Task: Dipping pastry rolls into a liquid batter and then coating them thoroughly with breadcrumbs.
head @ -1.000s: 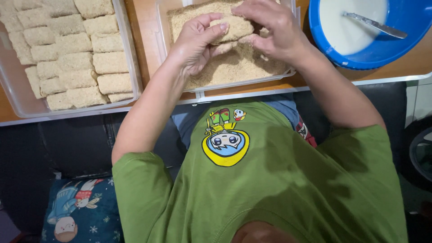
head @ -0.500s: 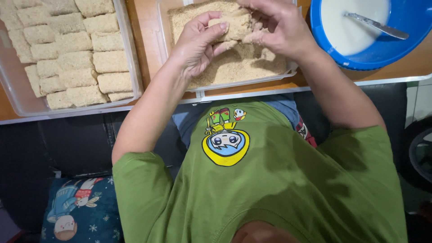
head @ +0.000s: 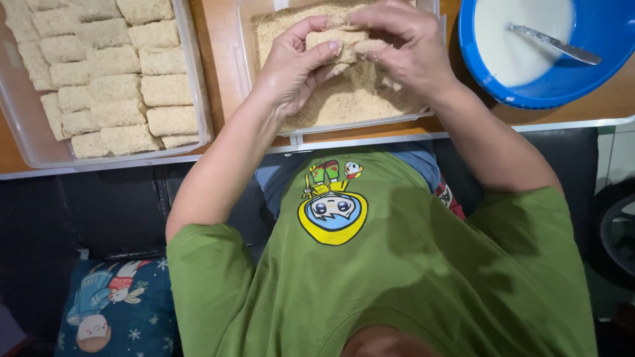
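Both hands grasp one breaded roll [head: 338, 38] over the crumb tray [head: 264, 86]: left hand [head: 294, 66] at its left end, right hand [head: 403, 46] at its right; long axis runs left-right.

Home kitchen setup, prob. a domestic prep spot: wooden worktop [head: 221, 59] w/ clear tub of breadcrumbs [head: 350, 106] at centre, tray of crumbed pieces [head: 106, 73] far left, blue bowl of white batter [head: 549, 59] far right, cartoon cushion [head: 112, 311] near left.
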